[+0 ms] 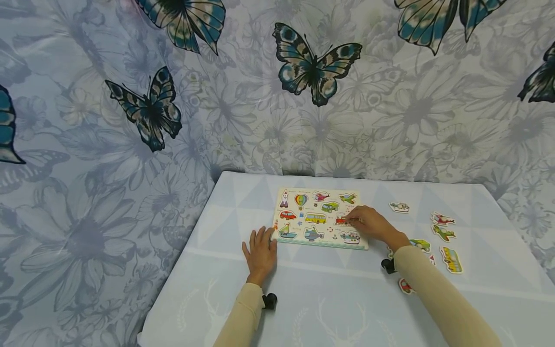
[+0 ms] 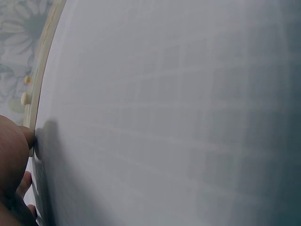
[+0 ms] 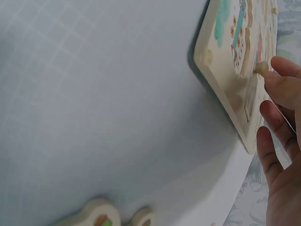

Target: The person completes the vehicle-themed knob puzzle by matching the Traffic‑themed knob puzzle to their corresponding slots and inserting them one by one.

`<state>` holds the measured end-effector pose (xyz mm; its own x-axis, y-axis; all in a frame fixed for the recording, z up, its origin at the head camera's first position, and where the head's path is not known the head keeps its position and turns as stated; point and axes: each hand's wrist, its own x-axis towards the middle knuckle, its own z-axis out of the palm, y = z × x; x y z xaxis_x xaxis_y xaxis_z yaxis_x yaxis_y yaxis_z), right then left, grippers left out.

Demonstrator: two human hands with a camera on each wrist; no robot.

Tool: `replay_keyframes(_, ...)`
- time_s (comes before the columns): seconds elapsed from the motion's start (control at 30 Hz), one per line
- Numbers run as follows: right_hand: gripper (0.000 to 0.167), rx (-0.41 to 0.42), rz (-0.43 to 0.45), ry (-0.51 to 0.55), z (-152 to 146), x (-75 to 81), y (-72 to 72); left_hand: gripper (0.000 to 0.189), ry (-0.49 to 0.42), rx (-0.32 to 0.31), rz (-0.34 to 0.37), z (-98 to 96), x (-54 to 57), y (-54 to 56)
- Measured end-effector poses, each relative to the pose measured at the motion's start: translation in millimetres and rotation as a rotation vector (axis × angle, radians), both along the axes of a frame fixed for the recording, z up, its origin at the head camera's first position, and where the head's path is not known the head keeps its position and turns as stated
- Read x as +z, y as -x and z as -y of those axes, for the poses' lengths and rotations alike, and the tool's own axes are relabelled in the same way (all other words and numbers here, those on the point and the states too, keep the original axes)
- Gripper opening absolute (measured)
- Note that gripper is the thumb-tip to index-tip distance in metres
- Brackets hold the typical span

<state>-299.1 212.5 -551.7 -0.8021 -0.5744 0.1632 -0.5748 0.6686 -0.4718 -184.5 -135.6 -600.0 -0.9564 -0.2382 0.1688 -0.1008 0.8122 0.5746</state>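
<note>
A wooden peg puzzle board (image 1: 325, 244) printed with vehicles lies flat toward the back of the table. My right hand (image 1: 372, 224) reaches over its right side, thumb and forefinger pinching the small wooden knob (image 3: 261, 68) of the red train piece (image 1: 340, 220). The train overlaps its printed spot on the board. In the right wrist view the other fingers spread out beside the board. My left hand (image 1: 261, 253) rests at the board's lower left corner, fingers extended, fingertips right at the edge. The left wrist view catches only part of that hand (image 2: 13, 160) by the board's side.
Loose pieces lie right of the board: a ship (image 1: 399, 207), a red helicopter (image 1: 442, 219), a green plane (image 1: 443, 233), a yellow bus (image 1: 452, 260), a green vehicle (image 1: 420, 245) and a red car (image 1: 405, 286). My right forearm partly covers some. A butterfly-print cloth (image 1: 243, 120) hangs behind the table.
</note>
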Motion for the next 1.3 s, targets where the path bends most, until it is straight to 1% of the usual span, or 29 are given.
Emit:
replay_keyframes(0.17, 0.015, -0.002, -0.017, 0.012, -7, 4.8, -3.3, 0.037, 0.008, 0.003, 0.012, -0.4, 1.6, 1.0)
replay_keyframes(0.33, 0.018, -0.008, -0.041, 0.007, -15, 4.8, -4.7, 0.037, 0.003, 0.000, 0.012, 0.1, 4.4, 2.1)
replay_keyframes(0.4, 0.018, -0.010, -0.053, 0.000, -18, 4.5, -5.1, 0.038, 0.003, -0.003, 0.024, 1.1, 5.0, 3.2)
replay_keyframes(0.47, 0.016, -0.004, -0.058, -0.007, -21, 4.2, -5.6, 0.039, 0.008, 0.000, 0.037, 1.9, 5.5, 3.8)
replay_keyframes(0.57, 0.016, 0.014, -0.068, -0.029, -26, 4.7, -8.0, 0.039, 0.007, 0.004, 0.036, 3.1, 6.5, 4.0)
replay_keyframes(0.67, 0.016, 0.012, -0.069, -0.035, -32, 5.8, -11.6, 0.038, 0.000, 0.004, 0.016, 4.0, 6.7, 3.7)
replay_keyframes(0.8, 0.016, -0.008, -0.046, -0.038, -43, 6.2, -15.8, 0.039, 0.002, 0.009, 0.036, 4.8, 5.2, 3.6)
replay_keyframes(0.97, 0.016, -0.037, -0.015, -0.061, -58, 4.5, -17.7, 0.039, 0.007, 0.012, 0.057, 4.7, 5.4, 3.1)
replay_keyframes(1.03, 0.017, -0.042, -0.025, -0.067, -65, 3.4, -18.4, 0.038, 0.006, 0.009, 0.057, 4.4, 5.6, 2.9)
replay_keyframes(1.1, 0.018, -0.028, -0.048, -0.057, -72, 2.2, -19.5, 0.038, 0.006, 0.007, 0.056, 4.2, 5.7, 2.4)
replay_keyframes(1.23, 0.020, -0.026, -0.089, -0.047, -85, -1.5, -24.5, 0.038, 0.004, -0.002, 0.054, 3.4, 6.5, 0.9)
replay_keyframes(1.3, 0.021, -0.034, -0.087, -0.054, -91, -1.7, -27.5, 0.037, 0.004, -0.003, 0.050, 3.1, 6.9, 0.0)
